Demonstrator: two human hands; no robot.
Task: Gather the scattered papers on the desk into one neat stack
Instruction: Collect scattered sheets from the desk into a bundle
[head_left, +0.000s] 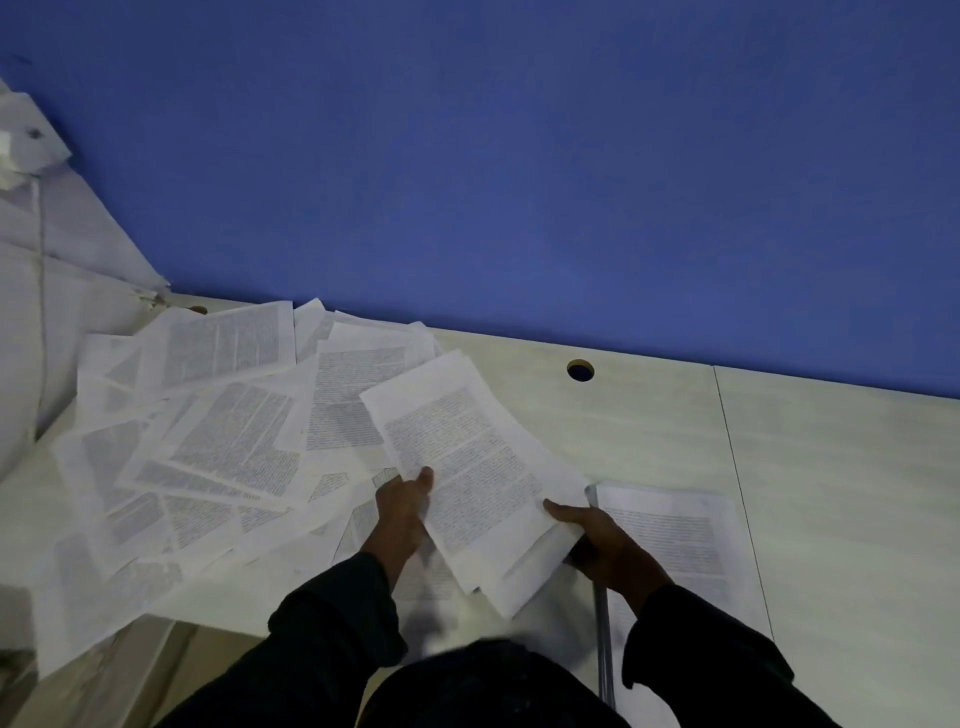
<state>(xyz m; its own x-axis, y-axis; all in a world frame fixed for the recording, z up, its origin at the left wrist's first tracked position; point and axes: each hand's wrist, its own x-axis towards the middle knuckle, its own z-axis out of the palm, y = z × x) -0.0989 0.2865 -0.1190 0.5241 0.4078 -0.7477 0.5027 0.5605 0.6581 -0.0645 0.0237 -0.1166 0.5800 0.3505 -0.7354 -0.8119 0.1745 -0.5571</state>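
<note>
Both hands hold a small bundle of printed sheets (467, 467) above the pale desk (831, 467). My left hand (402, 506) grips its left edge, thumb on top. At the bundle's lower right corner my right hand (597, 535) grips it, thumb on the page. Under and to the right of that hand lies a thick, squared stack of papers (685, 530). Several loose printed sheets (208, 441) lie scattered and overlapping across the left half of the desk.
A blue partition wall (519, 182) runs along the desk's far edge. There is a round cable hole (580, 370) in the desk near the wall. White sheets and a white object (31, 150) stand at the far left. Some sheets overhang the desk's front left edge.
</note>
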